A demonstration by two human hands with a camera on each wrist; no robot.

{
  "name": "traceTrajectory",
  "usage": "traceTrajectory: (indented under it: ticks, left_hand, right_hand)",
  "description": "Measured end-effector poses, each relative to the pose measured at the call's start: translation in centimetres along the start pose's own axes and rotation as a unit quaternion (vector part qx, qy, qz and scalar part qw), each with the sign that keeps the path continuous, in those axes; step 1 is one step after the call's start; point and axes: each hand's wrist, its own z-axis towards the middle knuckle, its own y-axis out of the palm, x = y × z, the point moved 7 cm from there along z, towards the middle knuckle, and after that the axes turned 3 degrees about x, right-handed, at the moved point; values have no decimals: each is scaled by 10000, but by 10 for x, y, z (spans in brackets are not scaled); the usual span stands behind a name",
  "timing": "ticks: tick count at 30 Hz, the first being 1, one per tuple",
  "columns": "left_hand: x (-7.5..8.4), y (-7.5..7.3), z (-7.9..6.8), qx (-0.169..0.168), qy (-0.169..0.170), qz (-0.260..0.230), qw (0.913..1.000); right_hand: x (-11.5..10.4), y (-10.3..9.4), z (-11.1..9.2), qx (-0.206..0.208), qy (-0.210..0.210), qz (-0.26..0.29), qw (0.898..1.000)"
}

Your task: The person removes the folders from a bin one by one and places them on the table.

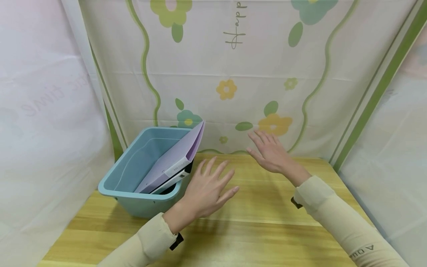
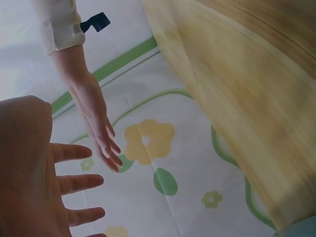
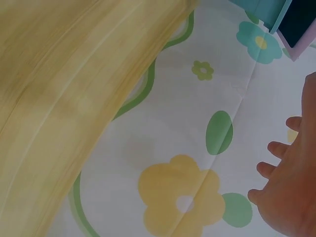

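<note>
A light blue plastic basin (image 1: 133, 193) stands at the left of the wooden table. Leaning out of it is a lilac binder (image 1: 176, 154), with a second, black-and-white binder or folder (image 1: 171, 183) beneath it; their lower ends are hidden inside. My left hand (image 1: 208, 189), fingers spread and palm down, hovers just right of the basin and holds nothing. Farther right and toward the back, my right hand (image 1: 270, 152) hangs above the table with straight fingers, also holding nothing. In the right wrist view, a corner of the lilac binder (image 3: 299, 47) shows at the top right.
The wooden table (image 1: 267, 230) runs up to a white fabric backdrop (image 1: 200, 63) printed with flowers. Fabric side walls (image 1: 43, 111) close in on the left and right. A dark wrist-mounted piece (image 1: 176, 241) sits under the left cuff, and another (image 1: 296, 203) under the right cuff.
</note>
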Motion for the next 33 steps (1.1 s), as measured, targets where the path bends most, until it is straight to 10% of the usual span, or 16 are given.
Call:
traceTrajectory:
  ticks: [33]
  left_hand:
    - [-2,-42,-32,1630,495,-182,9852]
  right_hand:
    - [-28,-2,-7,84,-366,-120,9992]
